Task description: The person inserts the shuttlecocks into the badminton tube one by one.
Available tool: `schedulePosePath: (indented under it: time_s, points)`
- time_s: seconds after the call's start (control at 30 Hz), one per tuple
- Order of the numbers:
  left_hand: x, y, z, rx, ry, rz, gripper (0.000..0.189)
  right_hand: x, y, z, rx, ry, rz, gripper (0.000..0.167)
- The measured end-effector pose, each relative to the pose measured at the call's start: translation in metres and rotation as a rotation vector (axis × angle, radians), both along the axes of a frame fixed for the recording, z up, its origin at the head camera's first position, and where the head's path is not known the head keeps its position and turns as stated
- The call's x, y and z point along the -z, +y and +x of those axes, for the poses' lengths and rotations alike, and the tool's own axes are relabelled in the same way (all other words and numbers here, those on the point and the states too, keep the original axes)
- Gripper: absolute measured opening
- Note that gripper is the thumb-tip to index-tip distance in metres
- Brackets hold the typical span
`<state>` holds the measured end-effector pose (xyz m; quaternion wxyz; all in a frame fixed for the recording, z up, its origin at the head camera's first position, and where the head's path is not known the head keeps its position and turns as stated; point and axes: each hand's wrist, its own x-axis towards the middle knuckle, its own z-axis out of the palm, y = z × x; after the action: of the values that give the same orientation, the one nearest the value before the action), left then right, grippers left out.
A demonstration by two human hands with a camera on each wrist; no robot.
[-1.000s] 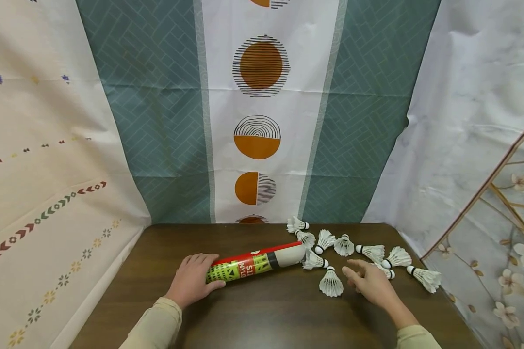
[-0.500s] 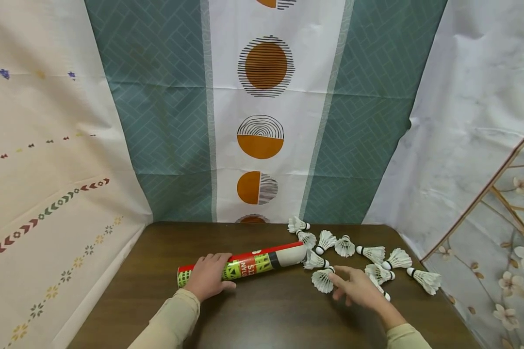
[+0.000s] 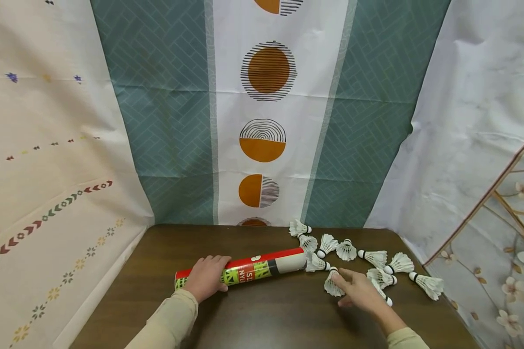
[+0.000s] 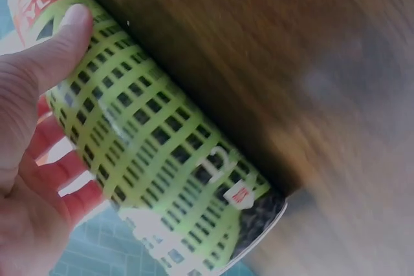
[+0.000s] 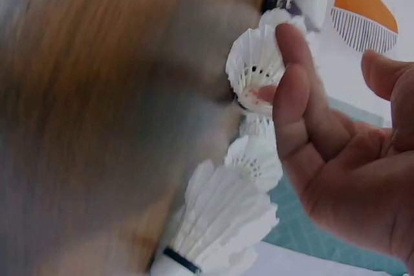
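In the head view, my left hand (image 3: 207, 277) grips the red and yellow-green shuttlecock tube (image 3: 249, 271) lying on the table. The left wrist view puts the thumb on one side of the tube (image 4: 155, 134) and curled fingers on the other. A white shuttlecock (image 3: 332, 286) stands in front of my right hand (image 3: 360, 291), whose fingertips are at its skirt. In the right wrist view, that thumb is held away from the fingers, which are slightly bent beside a shuttlecock (image 5: 249, 56); firm contact cannot be told.
Several more shuttlecocks lie at the right, among them one at the far edge (image 3: 299, 228) and one at the right edge (image 3: 427, 285). One (image 3: 316, 262) sits against the tube's grey end. Patterned cloths hang behind and beside the brown table (image 3: 262, 315).
My left hand has slid rightward along the tube, baring its left end. The right hand has moved left to a shuttlecock, which has shifted slightly. Another shuttlecock has come into sight behind it.
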<state>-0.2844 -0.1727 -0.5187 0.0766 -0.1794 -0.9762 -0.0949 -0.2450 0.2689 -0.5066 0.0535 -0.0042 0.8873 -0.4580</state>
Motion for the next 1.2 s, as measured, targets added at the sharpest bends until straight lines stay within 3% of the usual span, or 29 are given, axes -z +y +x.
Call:
schedulePosePath:
  time_s: [0.27,0.47,0.57,0.9,1.2]
  points:
    - [0.000,-0.011,0.006,-0.010,-0.029,0.011,0.078,0.005,0.018,-0.010,0.156,0.138,0.323,0.055]
    - [0.010,-0.007,0.006,-0.035,-0.038,-0.005,0.088,0.013,0.026,-0.021,0.333,0.190,0.354,0.030]
    - [0.013,-0.003,0.006,-0.048,-0.047,-0.020,0.088,0.016,0.030,-0.023,0.361,0.186,0.325,0.026]
    - [0.014,-0.005,0.003,-0.072,-0.052,-0.011,0.084,0.012,0.031,-0.026,0.288,0.203,0.189,0.031]
    - [0.009,-0.017,0.002,-0.035,-0.003,0.018,0.084,0.010,0.028,-0.031,0.277,0.137,-0.076,0.049]
